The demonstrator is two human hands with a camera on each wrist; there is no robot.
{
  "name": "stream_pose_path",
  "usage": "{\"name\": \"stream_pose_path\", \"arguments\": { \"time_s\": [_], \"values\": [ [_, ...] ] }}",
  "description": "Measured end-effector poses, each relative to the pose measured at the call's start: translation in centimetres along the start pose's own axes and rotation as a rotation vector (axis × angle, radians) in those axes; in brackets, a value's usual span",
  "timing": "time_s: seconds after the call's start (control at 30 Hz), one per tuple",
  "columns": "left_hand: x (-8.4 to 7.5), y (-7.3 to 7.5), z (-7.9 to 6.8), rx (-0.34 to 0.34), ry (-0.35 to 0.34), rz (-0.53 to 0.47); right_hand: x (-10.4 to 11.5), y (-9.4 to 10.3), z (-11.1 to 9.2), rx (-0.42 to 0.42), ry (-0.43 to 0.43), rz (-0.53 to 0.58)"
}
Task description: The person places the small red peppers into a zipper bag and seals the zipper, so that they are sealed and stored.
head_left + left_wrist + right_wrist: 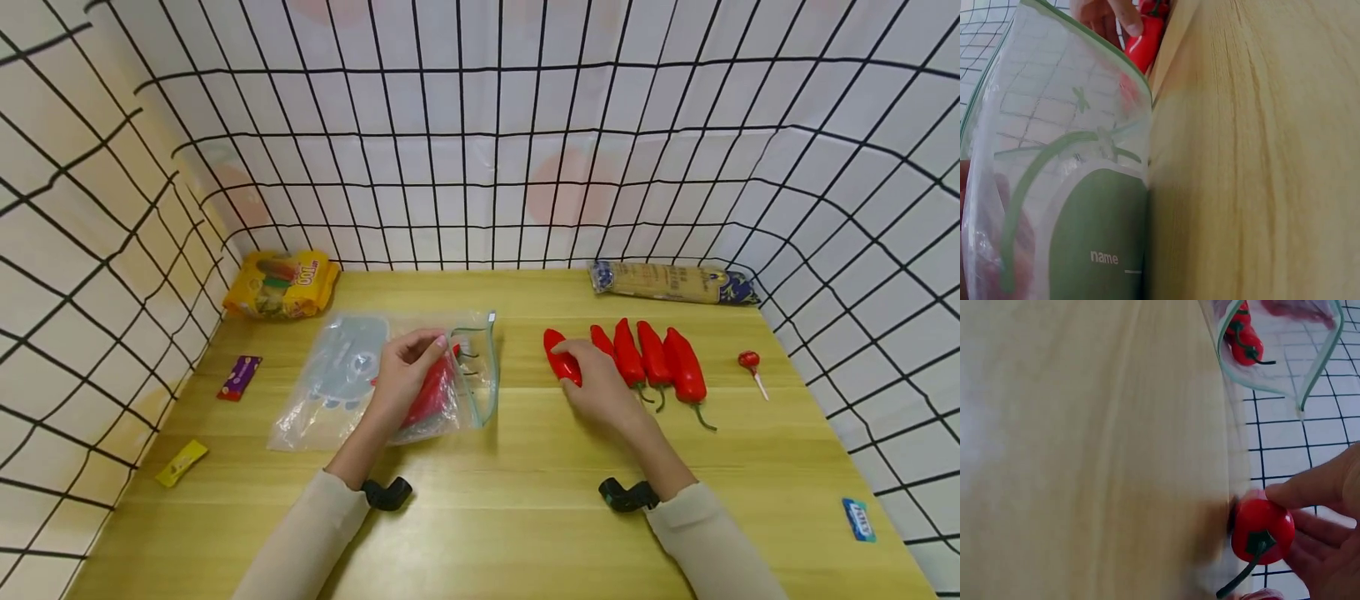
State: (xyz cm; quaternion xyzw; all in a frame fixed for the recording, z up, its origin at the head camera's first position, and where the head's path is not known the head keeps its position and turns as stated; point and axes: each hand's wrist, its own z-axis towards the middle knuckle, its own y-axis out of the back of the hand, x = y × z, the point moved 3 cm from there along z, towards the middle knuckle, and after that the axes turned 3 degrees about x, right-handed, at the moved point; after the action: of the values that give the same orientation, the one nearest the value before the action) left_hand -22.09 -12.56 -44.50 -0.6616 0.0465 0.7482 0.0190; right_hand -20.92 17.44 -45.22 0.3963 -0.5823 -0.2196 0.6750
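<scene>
Pinching the upper side of a clear zip bag (348, 358) near its mouth, the left hand (405, 371) has the thumb and fingers brought close together on the plastic. This bag lies left of the middle of the wooden table (517, 492), its mouth parted and facing right, and red peppers (1247, 347) are inside with their green stems toward this mouth. At the right, the right hand (600, 383) grips one red pepper (1262, 522) between the thumb and the bent fingers, which are apart only by the pepper's thickness; it is near the table surface, but whether it touches I cannot tell. Just to the right of this hand, four more peppers (628, 352) lie in a row. Farther right is a red lollipop (748, 359), and at the far left stands a yellow packet (281, 286)
</scene>
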Motion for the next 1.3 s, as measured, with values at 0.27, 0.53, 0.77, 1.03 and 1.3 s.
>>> {"name": "stream_pose_path", "arguments": {
  "time_s": [0.27, 0.53, 0.77, 1.03, 1.3],
  "values": [
    [0.1, -0.2, -0.1, 0.006, -0.024, 0.004, 0.2, -0.2, -0.9, 0.000, 0.009, -0.045],
    [-0.1, 0.0, -0.1, 0.010, -0.006, -0.001, 0.3, 0.0, -1.3, -0.033, -0.033, 0.067],
    [-2.5, -0.2, -0.8, 0.019, 0.003, 0.015, 0.6, 0.7, -1.8, -0.129, -0.062, 0.265],
    [-3.5, -0.5, -1.1, 0.023, -0.031, 0.029, 1.8, 0.9, -1.7, -0.064, -0.017, 0.609],
    [-3.7, -0.6, -1.1, 0.012, -0.062, 0.080, 4.5, -1.7, 0.5, 0.018, -0.046, 0.708]
  ]
}}
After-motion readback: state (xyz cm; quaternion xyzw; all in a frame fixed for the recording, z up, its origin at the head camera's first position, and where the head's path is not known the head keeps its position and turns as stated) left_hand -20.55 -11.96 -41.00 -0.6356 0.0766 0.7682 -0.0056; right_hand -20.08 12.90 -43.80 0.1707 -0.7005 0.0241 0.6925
